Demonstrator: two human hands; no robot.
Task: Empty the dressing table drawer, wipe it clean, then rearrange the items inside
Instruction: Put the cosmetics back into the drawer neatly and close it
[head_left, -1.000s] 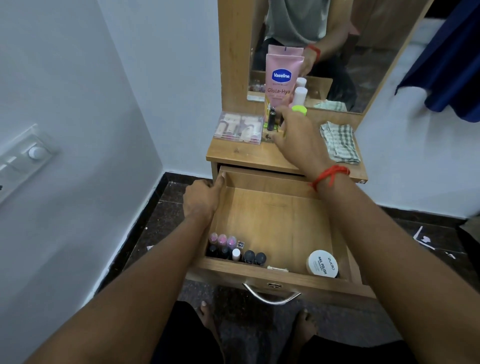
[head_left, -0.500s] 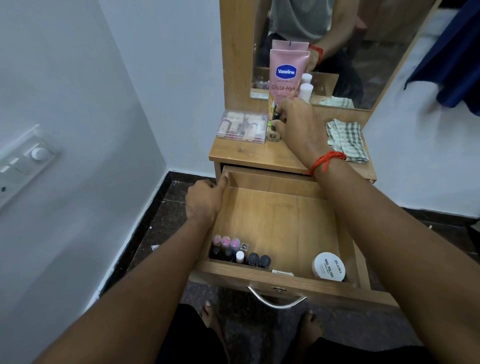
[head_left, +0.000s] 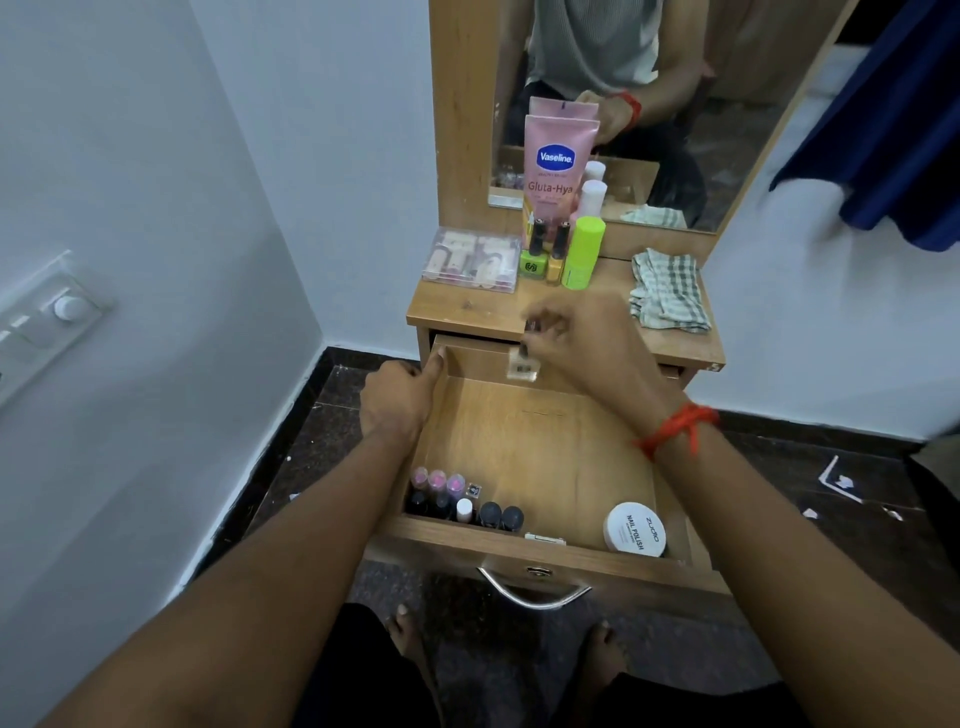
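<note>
Right grip (head_left: 576, 338) pinches small bottle (head_left: 523, 365) | hangs below it, over drawer (head_left: 535, 447)

This is a room in a home, a dressing corner between plain white walls (head_left: 156, 156). A small wooden dressing table fills the middle of the frame: a tall mirror (head_left: 649, 104) at the top, a narrow counter (head_left: 467, 312) below it, then an open drawer (head_left: 540, 441). The counter carries a pink lotion tube (head_left: 557, 166), nail polish bottles (head_left: 537, 249), a clear makeup box (head_left: 470, 260) and a checked cloth (head_left: 667, 291). A switch panel (head_left: 47, 317) sits at the left edge, blue fabric (head_left: 893, 119) hangs upper right, and bare feet (head_left: 405, 634) rest on the dark stone floor (head_left: 311, 415).
</note>
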